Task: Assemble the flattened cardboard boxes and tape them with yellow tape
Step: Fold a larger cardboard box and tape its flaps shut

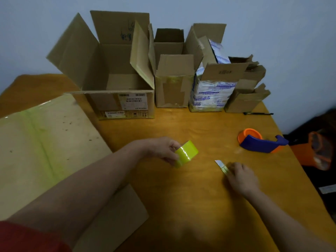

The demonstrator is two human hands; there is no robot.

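My left hand [161, 149] grips a roll of yellow tape [186, 153] just above the middle of the wooden table [200, 206]. To its right my right hand [241, 177] holds a small utility knife [221, 165] with its blade pointing up-left, low over the tabletop. A large flattened cardboard box [45, 142] with a yellow tape strip along its seam lies on the left side of the table, under my left forearm. Several assembled open boxes stand along the back: a big one [112, 73], a narrow one [172, 79], and one wrapped in blue-printed tape [212, 91].
An orange and blue tape dispenser [260, 140] lies on the table at the right. A black pen [258, 113] rests near the back right edge by a small torn box [247, 95]. Past the right edge sits an orange object [316, 151] on the floor.
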